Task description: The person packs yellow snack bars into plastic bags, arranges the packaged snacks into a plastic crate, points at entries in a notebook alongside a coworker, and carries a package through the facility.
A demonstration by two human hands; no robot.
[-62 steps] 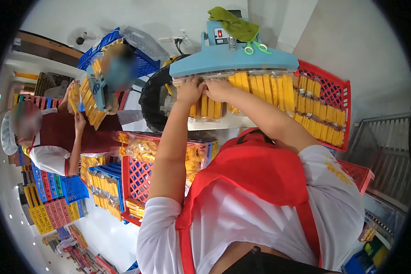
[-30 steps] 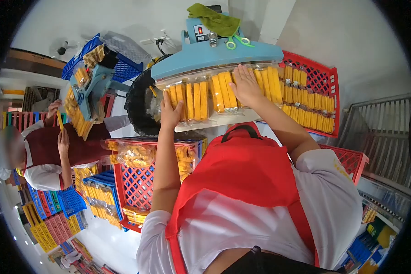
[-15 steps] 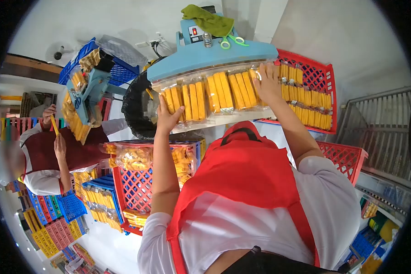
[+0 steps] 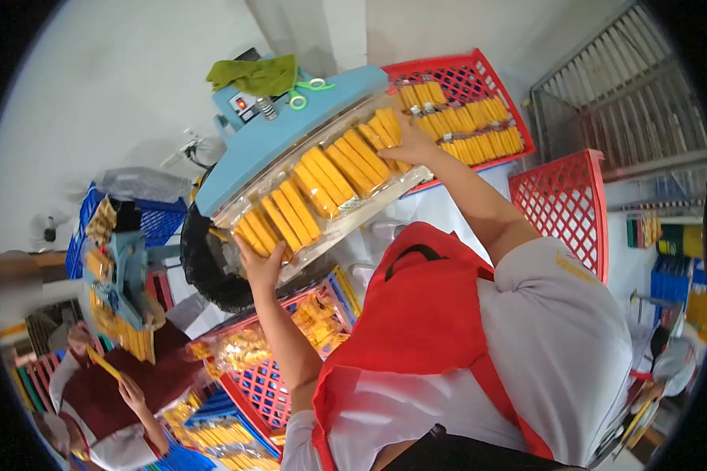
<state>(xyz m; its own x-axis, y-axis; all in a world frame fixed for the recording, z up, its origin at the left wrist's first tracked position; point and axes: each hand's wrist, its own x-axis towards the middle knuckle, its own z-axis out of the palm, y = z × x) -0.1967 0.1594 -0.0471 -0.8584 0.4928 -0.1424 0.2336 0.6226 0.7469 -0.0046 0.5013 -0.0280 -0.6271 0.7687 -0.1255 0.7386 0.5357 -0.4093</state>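
A row of clear plastic packs of yellow sticks [image 4: 322,182] lies along the front of a light-blue sealing machine [image 4: 291,133]. My left hand [image 4: 262,267] grips the pack at the row's left end, thumb over its near edge. At the right end my right hand [image 4: 413,143] is wrapped round the last pack, thumb below and fingers partly hidden behind the plastic. Green-handled scissors [image 4: 298,100] and a green cloth [image 4: 255,76] rest on top of the machine.
Behind the right hand, a red crate [image 4: 530,129] holds rows of filled packs. A black-lined bin [image 4: 200,259] stands left of the machine. Below my left arm is another red crate [image 4: 259,385] with packs. A co-worker [image 4: 102,392] at left holds a yellow stick beside a second blue machine [image 4: 122,275].
The view has tilted and shifted, so the machine now slants up to the right. My right hand has gone from lying flat on the end pack to gripping it; my left hand stays at its end.
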